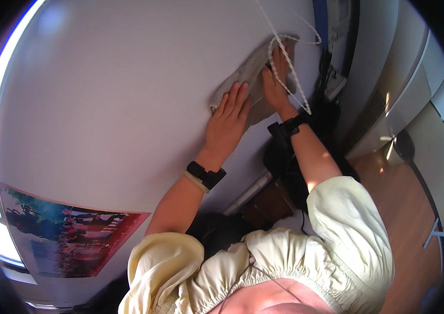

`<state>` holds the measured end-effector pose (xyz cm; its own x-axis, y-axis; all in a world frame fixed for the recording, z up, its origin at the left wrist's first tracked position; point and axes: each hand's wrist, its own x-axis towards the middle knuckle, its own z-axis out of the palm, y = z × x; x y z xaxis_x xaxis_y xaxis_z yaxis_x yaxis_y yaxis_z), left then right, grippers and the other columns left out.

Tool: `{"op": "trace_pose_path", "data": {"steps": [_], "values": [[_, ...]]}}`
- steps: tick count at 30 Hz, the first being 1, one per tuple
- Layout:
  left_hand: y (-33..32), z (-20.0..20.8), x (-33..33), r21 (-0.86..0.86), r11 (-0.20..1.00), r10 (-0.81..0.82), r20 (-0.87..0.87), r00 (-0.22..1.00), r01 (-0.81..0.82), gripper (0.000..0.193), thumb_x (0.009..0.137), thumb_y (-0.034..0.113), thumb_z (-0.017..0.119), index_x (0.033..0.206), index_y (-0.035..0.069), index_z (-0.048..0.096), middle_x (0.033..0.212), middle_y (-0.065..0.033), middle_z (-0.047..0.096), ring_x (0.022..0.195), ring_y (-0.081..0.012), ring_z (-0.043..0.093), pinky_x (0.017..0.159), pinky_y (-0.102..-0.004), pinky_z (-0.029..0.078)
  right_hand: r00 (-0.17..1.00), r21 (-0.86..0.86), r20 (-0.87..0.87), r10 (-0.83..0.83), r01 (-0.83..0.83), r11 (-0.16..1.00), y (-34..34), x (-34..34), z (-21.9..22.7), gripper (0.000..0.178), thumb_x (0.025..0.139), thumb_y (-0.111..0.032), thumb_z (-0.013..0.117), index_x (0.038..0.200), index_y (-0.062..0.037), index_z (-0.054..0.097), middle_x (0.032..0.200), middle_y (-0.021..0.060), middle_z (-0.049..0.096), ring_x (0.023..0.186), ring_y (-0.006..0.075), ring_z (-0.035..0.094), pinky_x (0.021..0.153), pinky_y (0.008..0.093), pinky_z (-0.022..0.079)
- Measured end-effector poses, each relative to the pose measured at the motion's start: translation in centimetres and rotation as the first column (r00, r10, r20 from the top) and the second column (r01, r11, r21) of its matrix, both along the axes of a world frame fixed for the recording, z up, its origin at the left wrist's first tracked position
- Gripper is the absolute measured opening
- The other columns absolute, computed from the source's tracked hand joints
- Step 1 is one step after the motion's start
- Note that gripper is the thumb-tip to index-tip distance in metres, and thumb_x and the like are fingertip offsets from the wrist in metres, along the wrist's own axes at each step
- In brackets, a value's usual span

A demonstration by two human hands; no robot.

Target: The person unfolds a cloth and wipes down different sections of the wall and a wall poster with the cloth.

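While that poster (70,235) sits low on the white wall (101,94), my left hand (227,123) lies flat and spread on the grey cloth (248,73), right hand (277,78) pressing its upper part. Beaded cord (290,73) hangs across my fingers, so it could easily snag.

A rectangular red-and-green photo poster (70,238) hangs low on the wall.

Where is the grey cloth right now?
In the head view, upper middle-right: the grey cloth lies flat on the white wall, under both hands, left hand and right hand, beside the white cord.
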<state>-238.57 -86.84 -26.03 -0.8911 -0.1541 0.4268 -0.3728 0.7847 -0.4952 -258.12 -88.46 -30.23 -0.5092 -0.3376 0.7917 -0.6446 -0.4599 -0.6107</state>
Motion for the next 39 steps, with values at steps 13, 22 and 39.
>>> {"op": "trace_pose_path", "data": {"steps": [13,22,39], "values": [[-0.3,16.6,-4.2,-0.222,0.967,0.007,-0.466,0.885,-0.125,0.064,0.081,0.019,0.067,0.137,0.002,0.041,0.15,-0.0258,0.023,0.139,-0.0448,0.019,0.109,-0.056,0.021,0.673,-0.397,-0.63,-0.387,0.149,0.906,-1.5,-3.3,28.0,0.059,0.087,-0.026,0.051,0.14,-0.0007,0.039,0.147,0.0242,0.029,0.138,0.0435,0.021,0.112,0.0541,0.017],[-2.2,16.5,-8.8,-0.278,0.957,-0.012,-0.316,0.949,-0.081,0.064,0.078,0.02,0.069,0.135,0.005,0.045,0.149,-0.0207,0.028,0.14,-0.0401,0.02,0.112,-0.0524,0.02,0.864,-0.342,-0.276,-0.422,0.322,0.883,-3.9,-8.7,22.2,0.056,0.091,-0.025,0.047,0.141,-0.0032,0.037,0.15,0.022,0.026,0.14,0.0407,0.019,0.112,0.0543,0.015],[-3.1,-0.7,-12.6,-0.219,0.976,0.064,0.227,0.972,-0.013,0.048,0.087,0.013,0.048,0.134,0.003,0.048,0.152,-0.0087,0.03,0.141,-0.0248,0.024,0.111,-0.0351,0.023,0.896,0.191,0.073,-0.439,0.419,0.888,-4.0,-10.4,-7.4,0.056,0.102,-0.026,0.029,0.143,0.0114,0.022,0.146,0.0328,0.025,0.136,0.0448,0.025,0.114,0.0452,0.016]]}}
